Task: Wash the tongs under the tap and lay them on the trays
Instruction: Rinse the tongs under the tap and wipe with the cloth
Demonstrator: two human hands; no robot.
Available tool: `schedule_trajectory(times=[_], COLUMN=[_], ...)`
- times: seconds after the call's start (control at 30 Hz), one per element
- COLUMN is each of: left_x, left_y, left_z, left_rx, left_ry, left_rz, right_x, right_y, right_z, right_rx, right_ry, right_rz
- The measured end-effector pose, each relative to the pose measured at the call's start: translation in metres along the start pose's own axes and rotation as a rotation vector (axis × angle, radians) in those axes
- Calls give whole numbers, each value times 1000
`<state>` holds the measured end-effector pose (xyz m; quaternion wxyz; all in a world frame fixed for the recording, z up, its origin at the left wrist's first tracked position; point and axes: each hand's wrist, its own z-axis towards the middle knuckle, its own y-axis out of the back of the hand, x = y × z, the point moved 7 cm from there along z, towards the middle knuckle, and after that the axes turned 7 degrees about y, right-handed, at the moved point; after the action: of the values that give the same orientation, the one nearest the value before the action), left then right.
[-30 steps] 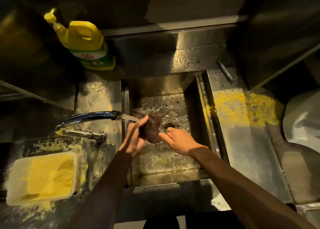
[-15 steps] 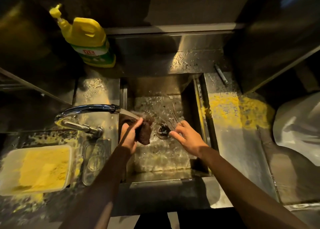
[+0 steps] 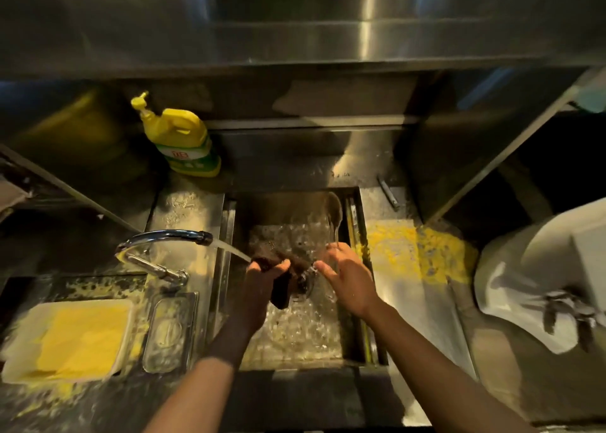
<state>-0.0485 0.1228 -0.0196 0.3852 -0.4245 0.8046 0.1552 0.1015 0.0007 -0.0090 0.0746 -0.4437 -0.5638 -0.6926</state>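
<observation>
While water runs from the tap (image 3: 164, 235) into the sink (image 3: 295, 334), my left hand (image 3: 262, 275) is clenched around a dark scrubbing cloth (image 3: 282, 268) in the stream. My right hand (image 3: 347, 275) holds the tongs (image 3: 334, 212), fingers loosely curled, their blurred tips pointing toward the sink's back wall.

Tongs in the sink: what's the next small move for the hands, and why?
Probably bring the tongs leftward under the stream from the tap. The right hand holds them near the sink's right wall, away from the water, which now lands on the dark scrubber gripped by the left hand. Blur hides how clean they are.
</observation>
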Motion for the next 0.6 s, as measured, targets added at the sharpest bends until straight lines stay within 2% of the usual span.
schedule_trajectory(times=[0.23, 0.47, 0.6], left_x=[-42, -60, -71], left_y=[-43, -73, -100], left_z=[-41, -64, -79], left_rx=[-1, 17, 104], left_ry=[-41, -70, -97], left_rz=[-15, 52, 139], right_x=[12, 18, 15], right_y=[61, 102, 123], right_z=[-13, -31, -43], right_rx=[-90, -135, -194], right_ry=[107, 129, 68], right_rz=[100, 162, 194])
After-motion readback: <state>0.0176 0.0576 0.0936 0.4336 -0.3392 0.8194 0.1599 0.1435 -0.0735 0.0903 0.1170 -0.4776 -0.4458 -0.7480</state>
